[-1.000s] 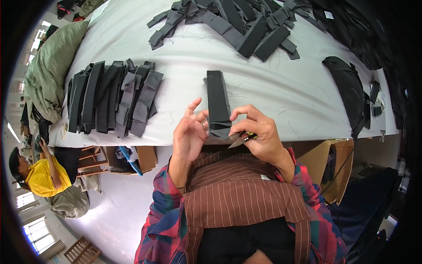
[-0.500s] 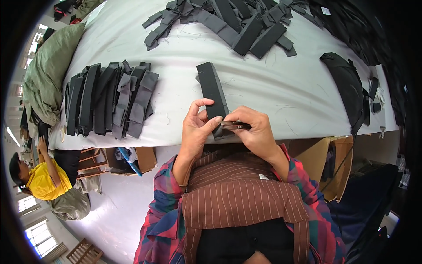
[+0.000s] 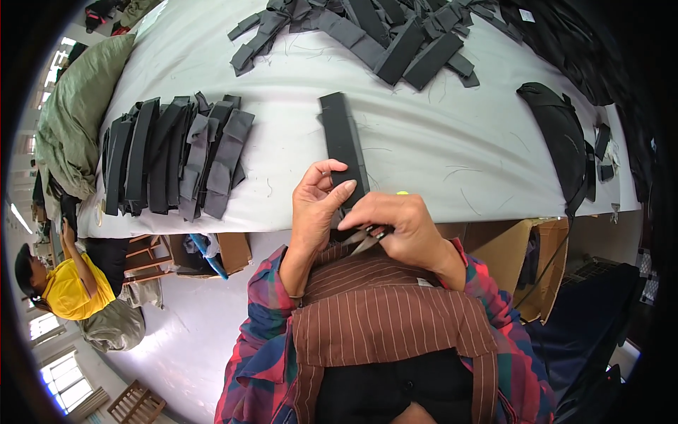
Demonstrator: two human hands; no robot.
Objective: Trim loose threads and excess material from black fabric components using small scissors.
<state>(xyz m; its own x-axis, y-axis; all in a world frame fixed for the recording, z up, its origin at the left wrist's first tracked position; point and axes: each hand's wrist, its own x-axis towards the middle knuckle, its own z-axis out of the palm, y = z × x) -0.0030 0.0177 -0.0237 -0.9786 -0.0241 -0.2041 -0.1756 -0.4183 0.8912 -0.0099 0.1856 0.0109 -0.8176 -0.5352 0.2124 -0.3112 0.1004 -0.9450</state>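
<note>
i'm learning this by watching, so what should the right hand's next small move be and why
Probably bring the small metal-bladed snips to the near end of the long black fabric strip: the bare left hand pinches the strip, and the bare right hand holds the snips with parted blades close to that end.

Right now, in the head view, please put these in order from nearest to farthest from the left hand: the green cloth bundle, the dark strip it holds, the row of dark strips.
1. Held strip: touching the left hand.
2. Row of dark strips: to the hand's left.
3. Green cloth bundle: farther left, beyond that row.
</note>
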